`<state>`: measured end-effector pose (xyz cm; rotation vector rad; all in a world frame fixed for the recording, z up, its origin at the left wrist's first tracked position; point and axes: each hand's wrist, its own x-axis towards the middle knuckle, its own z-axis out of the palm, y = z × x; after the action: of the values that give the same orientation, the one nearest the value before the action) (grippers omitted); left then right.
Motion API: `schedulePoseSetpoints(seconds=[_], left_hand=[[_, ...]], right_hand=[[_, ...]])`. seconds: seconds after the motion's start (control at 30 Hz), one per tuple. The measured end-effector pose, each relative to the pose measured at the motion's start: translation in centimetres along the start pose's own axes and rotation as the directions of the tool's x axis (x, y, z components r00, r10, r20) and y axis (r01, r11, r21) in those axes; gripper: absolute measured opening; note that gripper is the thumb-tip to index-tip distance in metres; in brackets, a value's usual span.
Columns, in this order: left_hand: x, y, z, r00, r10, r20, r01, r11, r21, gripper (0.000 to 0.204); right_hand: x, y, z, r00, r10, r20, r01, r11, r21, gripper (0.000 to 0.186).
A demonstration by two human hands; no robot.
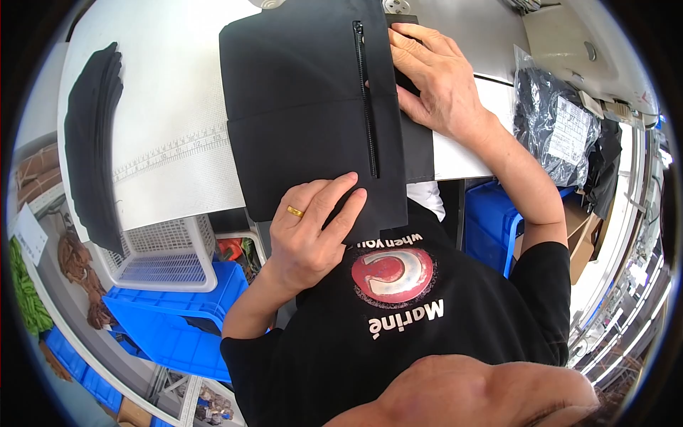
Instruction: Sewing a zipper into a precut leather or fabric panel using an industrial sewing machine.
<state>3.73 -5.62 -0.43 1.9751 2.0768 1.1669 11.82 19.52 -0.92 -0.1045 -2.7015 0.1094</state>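
A black fabric panel [306, 142] with a zipper [367, 107] along its right part lies over the table edge in front of me. My left hand [309, 224], a gold ring on one finger, grips its near edge, with fingers on top and the thumb out of sight. At the far right edge, my right hand [437, 82] holds the panel. Its thumb reaches under the edge, and a small skin-coloured spot shows at the zipper slit. Another dark fabric layer [420, 146] sticks out beneath, on the right.
A stack of black cut fabric [92, 142] lies on the white table [171, 78], left of a printed ruler. A machine [590, 43] and a plastic-wrapped bundle [555, 114] are at the right. Below stand a white basket [160, 252] and blue crates [178, 320].
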Motion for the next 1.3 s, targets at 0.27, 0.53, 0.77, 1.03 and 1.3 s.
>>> schedulePoseSetpoints(seconds=[0.27,0.53,0.77,1.03,1.3], left_hand=[[-0.1,-0.1,0.2,1.0,0.017,0.013,-0.017,1.0,0.013,0.042],[1.7,0.3,-3.5,0.958,-0.047,0.282,0.047,0.999,0.007,0.046],[7.8,-5.9,-0.6,0.996,0.02,0.086,-0.035,0.984,0.177,0.035],[10.2,-8.2,0.8,0.996,0.084,0.014,-0.085,0.957,0.278,0.027],[10.1,-8.4,1.1,0.996,0.087,0.019,-0.088,0.952,0.292,0.029]], right_hand=[[-0.1,0.1,0.1,1.0,0.002,-0.004,-0.002,1.0,-0.009,0.047],[-0.1,0.1,0.1,1.0,-0.022,0.007,0.022,0.999,-0.033,0.046],[-0.1,0.0,0.0,1.0,0.0,0.012,0.001,1.0,-0.031,0.044],[0.1,-0.2,-0.1,0.999,0.005,0.033,-0.005,1.0,-0.009,0.043],[0.0,-0.4,-0.3,0.999,0.014,0.05,-0.014,1.0,0.005,0.05]])
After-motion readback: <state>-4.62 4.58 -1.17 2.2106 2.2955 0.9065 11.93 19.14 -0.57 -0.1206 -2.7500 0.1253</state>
